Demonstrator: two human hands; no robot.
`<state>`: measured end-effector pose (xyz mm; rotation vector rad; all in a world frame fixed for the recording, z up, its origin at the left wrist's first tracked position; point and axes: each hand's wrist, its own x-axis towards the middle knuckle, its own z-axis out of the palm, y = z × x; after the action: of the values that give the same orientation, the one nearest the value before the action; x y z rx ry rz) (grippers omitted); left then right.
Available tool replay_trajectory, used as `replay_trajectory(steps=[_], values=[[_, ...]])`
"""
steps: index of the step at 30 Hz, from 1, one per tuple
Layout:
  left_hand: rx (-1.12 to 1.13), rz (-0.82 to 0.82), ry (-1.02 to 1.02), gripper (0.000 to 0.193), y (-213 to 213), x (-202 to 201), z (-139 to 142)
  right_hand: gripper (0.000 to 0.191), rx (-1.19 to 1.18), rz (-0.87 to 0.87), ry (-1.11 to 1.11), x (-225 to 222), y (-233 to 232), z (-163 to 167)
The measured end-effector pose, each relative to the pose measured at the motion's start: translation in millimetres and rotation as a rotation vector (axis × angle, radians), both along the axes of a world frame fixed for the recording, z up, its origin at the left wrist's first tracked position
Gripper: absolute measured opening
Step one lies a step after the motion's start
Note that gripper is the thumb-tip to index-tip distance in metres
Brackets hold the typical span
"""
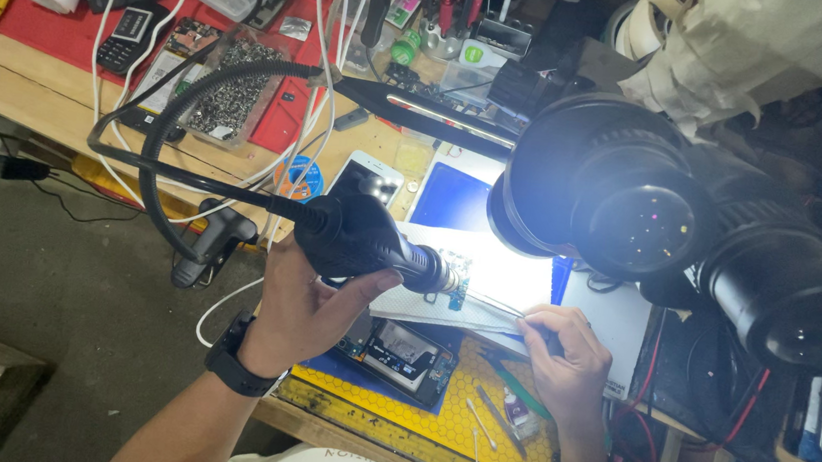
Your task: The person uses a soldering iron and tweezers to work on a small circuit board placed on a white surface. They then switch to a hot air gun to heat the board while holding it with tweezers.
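Plainly, the left hand point(308, 307) grips a black hot-air wand point(370, 242), stiff and light, by its handle. At three o'clock, the right hand point(570, 352) pinches thin tweezers point(494, 304) toward the small, fragile circuit board point(454, 275) on the lit white pad point(488, 269).

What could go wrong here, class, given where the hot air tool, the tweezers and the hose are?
1. The left hand aims the hot air tool at the small circuit board; the right hand with the tweezers is close, so fingers might get burned.
2. The tool's black hose loops over white cables and a tray of small parts; a tug could snag them.
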<state>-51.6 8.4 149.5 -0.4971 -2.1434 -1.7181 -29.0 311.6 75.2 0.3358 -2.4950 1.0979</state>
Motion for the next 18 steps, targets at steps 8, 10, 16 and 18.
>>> replay_trajectory(steps=[8,10,16,18], values=[[0.001,0.005,-0.013,0.025,0.7,-0.2,1.7,0.011,0.006,-0.004,0.0,0.1,0.3,0.9],[0.005,0.0,-0.004,0.025,1.0,-0.3,2.0,0.011,-0.003,-0.005,-0.004,0.0,0.3,0.9],[0.007,0.0,-0.011,0.027,0.3,-0.8,2.1,0.011,0.002,-0.007,-0.007,-0.7,-0.8,1.1],[-0.007,-0.002,-0.017,0.026,-0.3,-0.5,2.1,0.011,0.006,-0.002,0.005,-0.1,-0.8,1.1]])
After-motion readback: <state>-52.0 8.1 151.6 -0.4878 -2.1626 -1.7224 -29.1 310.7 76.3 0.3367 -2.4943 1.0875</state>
